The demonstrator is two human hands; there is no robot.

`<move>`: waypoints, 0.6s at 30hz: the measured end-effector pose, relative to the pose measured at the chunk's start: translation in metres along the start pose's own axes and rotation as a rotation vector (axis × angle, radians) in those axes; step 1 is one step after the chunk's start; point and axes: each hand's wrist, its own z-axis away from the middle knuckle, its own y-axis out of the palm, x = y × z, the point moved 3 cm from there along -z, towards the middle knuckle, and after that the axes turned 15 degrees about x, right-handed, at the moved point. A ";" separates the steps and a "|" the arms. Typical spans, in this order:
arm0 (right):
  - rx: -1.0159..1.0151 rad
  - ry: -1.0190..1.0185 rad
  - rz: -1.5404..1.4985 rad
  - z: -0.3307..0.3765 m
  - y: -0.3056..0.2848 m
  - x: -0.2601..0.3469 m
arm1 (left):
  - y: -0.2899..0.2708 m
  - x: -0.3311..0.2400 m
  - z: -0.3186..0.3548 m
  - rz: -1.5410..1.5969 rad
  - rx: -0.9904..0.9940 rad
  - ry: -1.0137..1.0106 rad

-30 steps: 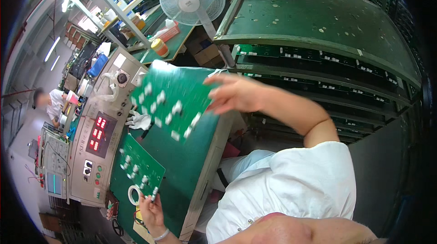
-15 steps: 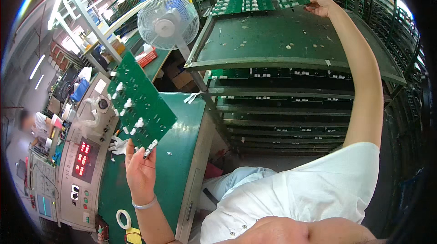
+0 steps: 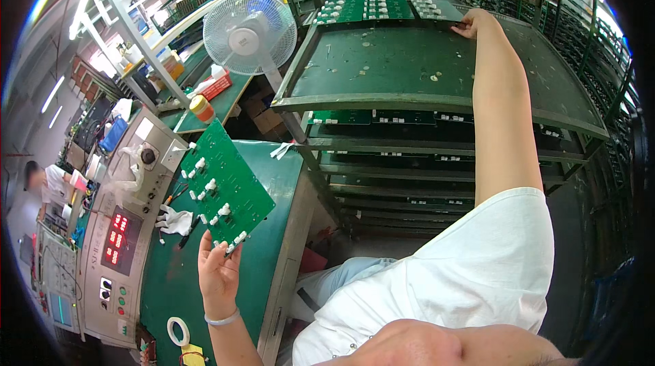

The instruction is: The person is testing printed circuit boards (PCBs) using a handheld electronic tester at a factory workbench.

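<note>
My left hand pinches the lower edge of a green circuit board, which is raised and tilted above the green worktop. White connectors line the board's left and lower sides. Over at the rack, my right arm reaches out to the top shelf. There my right hand has its fingers closed at the near right corner of another circuit board. That board lies in a row beside two more, a middle circuit board and a left circuit board.
Lower rack levels hold more circuit boards. A standing fan is left of the rack. On the worktop are a test instrument with red digits, a white glove and a tape roll. A person is far left.
The board at my right hand has come down flatter into the row, and that hand has shifted slightly left and nearer. My left hand has moved its board a little right and down.
</note>
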 end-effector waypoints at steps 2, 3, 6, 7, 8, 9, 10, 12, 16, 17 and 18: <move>-0.084 0.037 0.133 0.006 0.027 -0.013 | -0.006 -0.002 0.009 -0.013 -0.048 0.017; -0.176 0.061 0.262 0.019 0.046 -0.023 | -0.009 -0.003 0.014 -0.023 -0.059 0.014; -0.465 -0.077 1.190 0.066 0.061 -0.011 | 0.000 -0.003 0.023 -0.048 -0.056 0.023; -0.549 -0.076 1.593 0.059 0.049 0.009 | 0.007 -0.003 0.023 -0.068 -0.037 0.030; -0.617 -0.133 1.777 0.057 0.064 0.018 | 0.006 0.000 0.012 -0.068 -0.042 0.027; -0.568 -0.140 1.799 0.062 0.076 0.030 | 0.007 0.001 0.015 -0.070 -0.100 0.008; -0.429 -0.224 1.741 0.068 0.087 0.043 | 0.015 0.003 0.011 -0.067 -0.078 0.010; 0.095 -0.554 1.503 0.092 0.149 0.008 | 0.019 0.003 0.011 -0.051 -0.065 0.053; 1.315 -0.295 1.052 0.250 0.253 -0.179 | 0.043 -0.001 0.002 -0.043 -0.054 0.174; 1.348 -0.195 1.113 0.304 0.266 -0.220 | 0.044 -0.002 0.002 -0.044 -0.068 0.204; 1.437 -0.102 1.055 0.332 0.260 -0.246 | 0.049 -0.003 0.000 -0.043 -0.058 0.219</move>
